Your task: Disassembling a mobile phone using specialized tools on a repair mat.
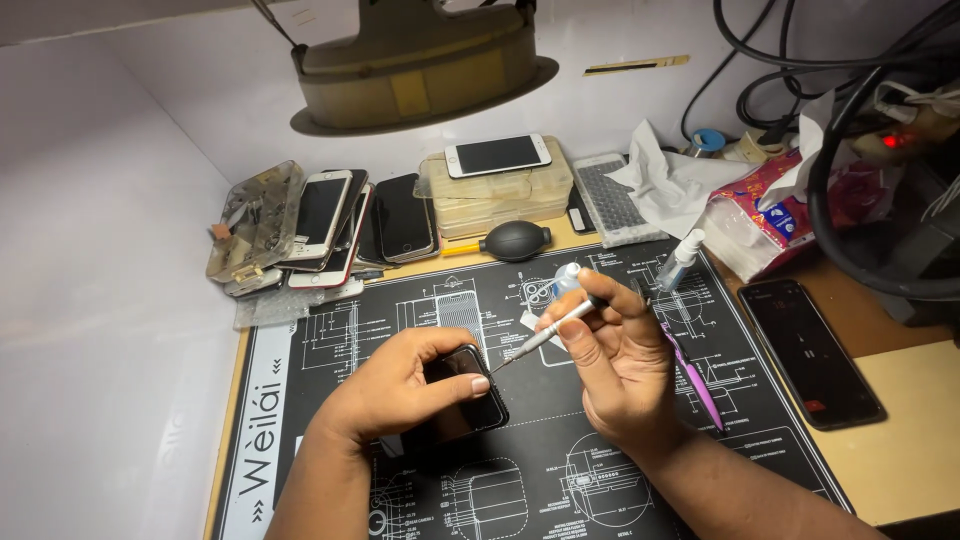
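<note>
One view only: head cam, above and behind the hands, tilted steeply down and forward at the black work mat (330,350). Close range, forearms enter bottom edge. Back wall and desk lamp (420,60) fill the top.

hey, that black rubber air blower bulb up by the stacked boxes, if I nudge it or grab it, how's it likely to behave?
The black blower bulb looks rounded and lies on its side, so a nudge would probably make it roll or pivot around its yellow nozzle. It appears to be soft rubber, so it would likely squash under a grip and feel light. Dropping it seems unlikely to do damage.
</note>
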